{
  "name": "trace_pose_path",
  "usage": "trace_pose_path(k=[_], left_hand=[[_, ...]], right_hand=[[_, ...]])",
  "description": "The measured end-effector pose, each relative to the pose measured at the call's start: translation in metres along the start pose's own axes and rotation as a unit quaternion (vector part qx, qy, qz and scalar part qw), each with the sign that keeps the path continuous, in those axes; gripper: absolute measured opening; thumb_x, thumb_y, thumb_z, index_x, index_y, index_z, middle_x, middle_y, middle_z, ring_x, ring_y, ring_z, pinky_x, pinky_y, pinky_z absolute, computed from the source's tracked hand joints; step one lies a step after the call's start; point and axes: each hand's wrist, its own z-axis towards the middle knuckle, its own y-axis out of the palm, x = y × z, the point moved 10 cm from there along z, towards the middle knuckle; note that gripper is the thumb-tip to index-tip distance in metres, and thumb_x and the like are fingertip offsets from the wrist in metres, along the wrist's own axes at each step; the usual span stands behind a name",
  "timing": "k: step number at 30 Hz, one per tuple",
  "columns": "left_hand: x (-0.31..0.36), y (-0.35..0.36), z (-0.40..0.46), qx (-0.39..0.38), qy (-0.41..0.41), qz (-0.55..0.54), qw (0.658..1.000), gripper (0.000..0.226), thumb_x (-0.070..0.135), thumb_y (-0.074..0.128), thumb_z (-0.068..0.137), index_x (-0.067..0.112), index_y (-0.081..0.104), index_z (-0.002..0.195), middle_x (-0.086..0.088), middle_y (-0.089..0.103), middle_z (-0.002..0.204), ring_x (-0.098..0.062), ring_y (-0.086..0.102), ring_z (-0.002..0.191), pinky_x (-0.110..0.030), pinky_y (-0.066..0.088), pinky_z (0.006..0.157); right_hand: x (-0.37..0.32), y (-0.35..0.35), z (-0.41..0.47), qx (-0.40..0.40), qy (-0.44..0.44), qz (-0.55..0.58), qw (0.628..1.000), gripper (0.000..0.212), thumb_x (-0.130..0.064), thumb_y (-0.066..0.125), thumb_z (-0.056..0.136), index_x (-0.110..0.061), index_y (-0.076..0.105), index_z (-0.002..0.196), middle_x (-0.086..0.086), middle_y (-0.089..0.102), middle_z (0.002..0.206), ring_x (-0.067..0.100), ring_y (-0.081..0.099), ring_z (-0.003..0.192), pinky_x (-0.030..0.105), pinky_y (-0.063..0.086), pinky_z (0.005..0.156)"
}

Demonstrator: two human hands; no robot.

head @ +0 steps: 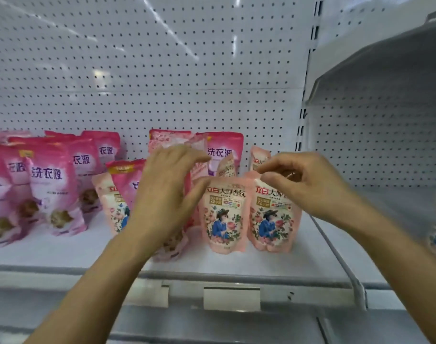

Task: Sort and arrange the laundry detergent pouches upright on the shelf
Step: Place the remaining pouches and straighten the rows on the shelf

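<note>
Both forearms reach in from the bottom edge toward the shelf (236,266), so that's the closest stuff. Right hand (308,182) is pinching the top edge of the rightmost peach pouch (274,214), thumb and fingertips closed on it, looks like it's just squaring it up. Left hand (167,192) has its fingers loosely curved in front of a pink pouch (173,240) just left of the second peach pouch (224,217); honestly can't tell if it's actually gripping or only touching, since the hand covers most of it. Progress-wise I'd say roughly halfway: those two peach pouches stand upright side by side at the front, and far left of them the pink pouches (50,189) are standing in rows. Still messy though: behind the peach pair there are more peach ones (259,157) leaning or tucked in, a pale pink pouch (167,140) and another pink one (224,150) against the pegboard (162,70), and a peach pouch (115,202) mixed in with a pink one (127,180) left of the left hand. So the sorting by type isn't finished.
</note>
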Motion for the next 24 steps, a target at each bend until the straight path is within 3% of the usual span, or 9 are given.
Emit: trace_pose_path(k=[3, 6, 8, 12, 15, 19, 22, 24], left_hand=[[-0.032, -0.013, 0.002, 0.001, -0.041, 0.105, 0.994, 0.042, 0.032, 0.065, 0.090, 0.014, 0.060, 0.127, -0.010, 0.062, 0.124, -0.032, 0.052, 0.119, -0.060, 0.029, 0.110], [-0.055, -0.009, 0.000, -0.054, -0.096, 0.143, 0.984, 0.046, 0.034, 0.066, 0.090, 0.016, 0.058, 0.131, -0.006, 0.065, 0.121, -0.029, 0.055, 0.117, -0.054, 0.022, 0.116], [-0.061, -0.007, 0.002, -0.069, -0.106, 0.150, 0.981, 0.040, 0.033, 0.064, 0.091, 0.019, 0.059, 0.128, -0.002, 0.067, 0.117, -0.027, 0.057, 0.112, -0.048, 0.028, 0.111], [-0.065, -0.012, 0.012, -0.061, -0.109, 0.106, 0.986, 0.011, 0.024, 0.063, 0.093, 0.017, 0.068, 0.099, 0.003, 0.067, 0.086, -0.024, 0.061, 0.085, -0.044, 0.045, 0.090], [-0.069, -0.018, 0.014, -0.055, -0.110, 0.064, 0.990, 0.007, 0.018, 0.066, 0.092, 0.015, 0.071, 0.094, 0.004, 0.068, 0.080, -0.019, 0.062, 0.075, -0.039, 0.051, 0.081], [-0.071, -0.027, 0.010, -0.044, -0.122, 0.027, 0.991, 0.007, 0.013, 0.068, 0.089, 0.013, 0.073, 0.095, 0.012, 0.062, 0.073, 0.001, 0.058, 0.069, -0.016, 0.041, 0.064], [-0.064, -0.031, 0.010, -0.038, -0.126, -0.011, 0.991, 0.009, 0.010, 0.071, 0.088, 0.014, 0.074, 0.095, 0.004, 0.069, 0.077, -0.013, 0.065, 0.073, -0.026, 0.050, 0.070], [-0.056, -0.038, 0.010, -0.024, -0.126, -0.043, 0.991, 0.011, 0.008, 0.072, 0.086, 0.017, 0.074, 0.092, 0.004, 0.070, 0.078, -0.012, 0.065, 0.073, -0.029, 0.052, 0.071]], right_hand=[[-0.006, 0.011, 0.028, -0.023, -0.022, 0.001, 0.999, 0.013, -0.024, 0.066, 0.090, -0.035, 0.070, 0.093, -0.023, 0.069, 0.086, -0.011, 0.061, 0.082, 0.000, 0.042, 0.065], [-0.014, 0.022, 0.052, -0.046, -0.046, -0.010, 0.998, 0.012, -0.025, 0.065, 0.090, -0.029, 0.072, 0.100, -0.019, 0.068, 0.089, -0.011, 0.059, 0.083, 0.000, 0.042, 0.068], [-0.018, 0.030, 0.063, -0.058, -0.063, -0.017, 0.996, 0.012, -0.026, 0.065, 0.091, -0.028, 0.072, 0.101, -0.020, 0.068, 0.090, -0.011, 0.059, 0.083, 0.002, 0.043, 0.067], [-0.022, 0.043, 0.074, -0.080, -0.078, -0.015, 0.994, 0.012, -0.025, 0.064, 0.091, -0.029, 0.071, 0.100, -0.019, 0.068, 0.089, -0.010, 0.060, 0.081, 0.006, 0.043, 0.067], [-0.024, 0.049, 0.076, -0.090, -0.083, -0.010, 0.992, 0.013, -0.024, 0.064, 0.092, -0.025, 0.072, 0.102, -0.018, 0.068, 0.089, -0.008, 0.061, 0.080, 0.006, 0.042, 0.067], [-0.041, 0.061, 0.075, -0.111, -0.095, 0.058, 0.988, 0.025, -0.029, 0.073, 0.084, -0.018, 0.072, 0.106, -0.014, 0.069, 0.091, -0.008, 0.063, 0.080, 0.003, 0.043, 0.067], [-0.058, 0.083, 0.069, -0.147, -0.107, 0.072, 0.981, 0.041, -0.036, 0.078, 0.078, -0.023, 0.068, 0.114, -0.015, 0.071, 0.091, -0.011, 0.064, 0.085, -0.002, 0.041, 0.066], [-0.069, 0.098, 0.064, -0.162, -0.106, 0.102, 0.976, 0.031, -0.030, 0.080, 0.077, -0.026, 0.070, 0.106, -0.015, 0.072, 0.079, -0.007, 0.067, 0.078, 0.007, 0.050, 0.068]])
